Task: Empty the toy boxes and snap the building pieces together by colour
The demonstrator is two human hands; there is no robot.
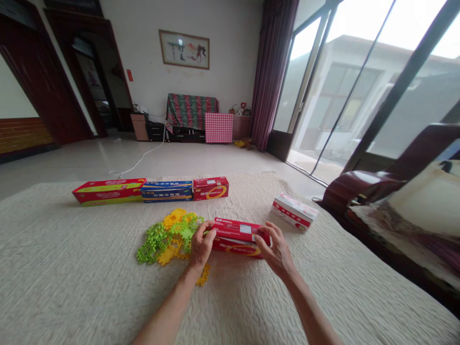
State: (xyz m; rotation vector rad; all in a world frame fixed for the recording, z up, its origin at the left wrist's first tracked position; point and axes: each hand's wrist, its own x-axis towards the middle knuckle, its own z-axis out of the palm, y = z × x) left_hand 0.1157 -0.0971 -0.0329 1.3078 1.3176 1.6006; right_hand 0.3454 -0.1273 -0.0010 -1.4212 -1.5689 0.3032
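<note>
A long red box (235,235) lies on the beige quilted table cover (72,268) in front of me. My left hand (201,247) grips its left end with curled fingers, and my right hand (275,249) grips its right end. Just left of the box lies a pile of green and yellow plastic interlocking pieces (168,235), partly under my left hand.
Three boxes stand in a row at the far edge: a red and yellow one (108,190), a blue one (166,190) and a short red one (210,188). A white and red box (294,211) lies at the right. A dark wooden chair (395,191) stands beside the table.
</note>
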